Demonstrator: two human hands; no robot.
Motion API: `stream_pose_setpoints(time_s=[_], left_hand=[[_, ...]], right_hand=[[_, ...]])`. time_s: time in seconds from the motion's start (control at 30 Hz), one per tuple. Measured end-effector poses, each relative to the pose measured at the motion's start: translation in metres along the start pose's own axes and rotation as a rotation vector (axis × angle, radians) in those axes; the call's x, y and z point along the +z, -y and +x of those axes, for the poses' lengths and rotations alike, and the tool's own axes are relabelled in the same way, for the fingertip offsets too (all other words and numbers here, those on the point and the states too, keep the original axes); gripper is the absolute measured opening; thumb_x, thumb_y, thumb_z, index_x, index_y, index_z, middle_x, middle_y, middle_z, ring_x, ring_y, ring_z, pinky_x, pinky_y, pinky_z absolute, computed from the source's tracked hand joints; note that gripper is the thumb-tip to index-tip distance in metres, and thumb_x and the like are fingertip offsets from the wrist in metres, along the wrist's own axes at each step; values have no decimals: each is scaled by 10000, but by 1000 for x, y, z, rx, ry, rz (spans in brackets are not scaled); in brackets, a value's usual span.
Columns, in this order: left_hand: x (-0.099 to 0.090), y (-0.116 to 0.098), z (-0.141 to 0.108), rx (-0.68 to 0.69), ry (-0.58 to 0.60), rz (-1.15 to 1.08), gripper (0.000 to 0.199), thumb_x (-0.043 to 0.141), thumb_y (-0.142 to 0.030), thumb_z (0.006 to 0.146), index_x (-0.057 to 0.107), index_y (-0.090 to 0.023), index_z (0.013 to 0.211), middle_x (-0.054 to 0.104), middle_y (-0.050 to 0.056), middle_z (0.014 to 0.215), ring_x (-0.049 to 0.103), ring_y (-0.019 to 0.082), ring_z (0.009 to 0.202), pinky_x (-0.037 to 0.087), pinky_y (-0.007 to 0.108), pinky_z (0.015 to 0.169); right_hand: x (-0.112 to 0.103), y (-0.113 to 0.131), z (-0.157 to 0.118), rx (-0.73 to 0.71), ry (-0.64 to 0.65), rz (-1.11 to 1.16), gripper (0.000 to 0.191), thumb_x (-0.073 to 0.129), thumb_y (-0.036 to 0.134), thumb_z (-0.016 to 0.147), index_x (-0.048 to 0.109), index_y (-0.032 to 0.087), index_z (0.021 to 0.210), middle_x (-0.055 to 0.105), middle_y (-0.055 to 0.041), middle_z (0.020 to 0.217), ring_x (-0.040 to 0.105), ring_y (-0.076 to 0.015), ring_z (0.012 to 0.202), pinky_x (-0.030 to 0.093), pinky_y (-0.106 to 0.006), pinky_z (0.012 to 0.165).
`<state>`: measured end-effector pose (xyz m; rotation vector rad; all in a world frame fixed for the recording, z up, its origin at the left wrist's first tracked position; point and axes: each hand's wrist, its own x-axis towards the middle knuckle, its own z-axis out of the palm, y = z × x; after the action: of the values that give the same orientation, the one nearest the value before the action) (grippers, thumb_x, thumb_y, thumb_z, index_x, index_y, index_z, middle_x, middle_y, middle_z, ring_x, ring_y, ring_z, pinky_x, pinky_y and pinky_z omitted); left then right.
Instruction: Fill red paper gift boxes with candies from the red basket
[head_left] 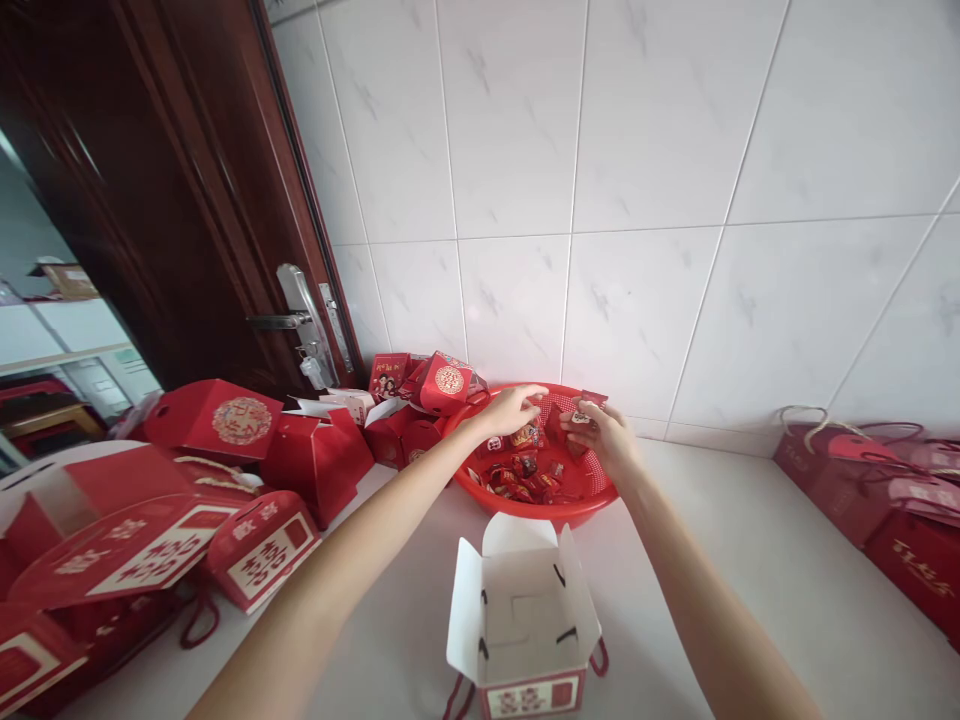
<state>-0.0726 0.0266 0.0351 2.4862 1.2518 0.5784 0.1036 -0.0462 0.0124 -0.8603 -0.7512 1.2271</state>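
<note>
A red plastic basket [551, 512] with a perforated wall holds several small wrapped candies [525, 480] in red and gold. Over its left side reaches my left hand [510, 410], fingers stretched and apart, with nothing visible in them. My right hand [607, 435], at the basket's right side, pinches a small red candy packet [592, 398] between thumb and fingers. Nearer to me stands an open gift box [525, 600], white inside, its flaps spread upward. Dark cord ends show inside it, and red cords hang at its sides. No candy is visible in the box.
Red gift boxes [315, 465] crowd the left side, some open, some closed. Dark red bags [885, 520] with rope handles stand at the right edge. A tiled wall [645, 150] rises behind the basket, and a brown door [202, 180] stands at the left.
</note>
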Motion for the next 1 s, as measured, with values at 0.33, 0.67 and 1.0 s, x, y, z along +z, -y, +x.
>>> stream_pose_setpoints(time_s=[0.33,0.67,1.0], left_hand=[[18,38,19,-145,180,344,352,710,-264,819,699,-232,1169,699,95,1276,642,271,1186,498,290,938],[19,40,15,-144,242,315,197,728,-263,768,777,-253,959,776,25,979,704,198,871,466,217,648],[17,35,16,-66,132,237,209,626,-317,862,745,-214,1000,761,40,1050,690,204,941,495,249,808]], right_hand=[[-5,-4,2,-98,-200,95,171,783,234,661,616,196,669,693,-30,630,636,-136,532,527,-207,476],[-6,-4,3,-93,-275,173,133,714,263,643,596,218,684,675,-1,640,643,-142,579,520,-226,504],[-10,-4,5,-80,-225,204,197,694,382,695,574,231,738,671,21,631,636,-132,538,512,-226,515]])
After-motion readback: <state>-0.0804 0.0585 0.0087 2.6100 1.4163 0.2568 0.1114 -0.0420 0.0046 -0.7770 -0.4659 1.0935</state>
